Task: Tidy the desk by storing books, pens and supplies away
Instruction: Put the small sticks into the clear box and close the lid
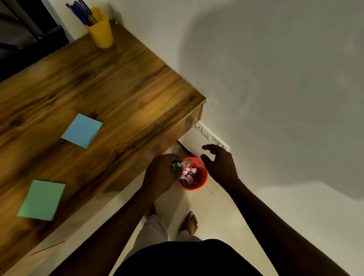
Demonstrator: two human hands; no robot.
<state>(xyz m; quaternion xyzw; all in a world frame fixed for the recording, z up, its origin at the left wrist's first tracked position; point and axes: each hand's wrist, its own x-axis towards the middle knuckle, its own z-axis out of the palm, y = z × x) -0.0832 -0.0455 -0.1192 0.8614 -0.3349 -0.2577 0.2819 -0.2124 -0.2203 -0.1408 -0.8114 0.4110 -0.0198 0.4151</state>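
Observation:
My left hand grips a crumpled green paper just over the left rim of a red bin on the floor beside the desk's corner. The bin holds several crumpled pink and dark papers. My right hand hovers over the bin's right side with fingers spread and holds nothing. On the wooden desk lie a blue paper square and a green paper square. A yellow cup with several blue pens stands at the desk's far corner.
A white wall runs along the right, with a socket strip low near the bin. My bare feet stand on the pale tiled floor. A dark window frame sits behind the desk at top left.

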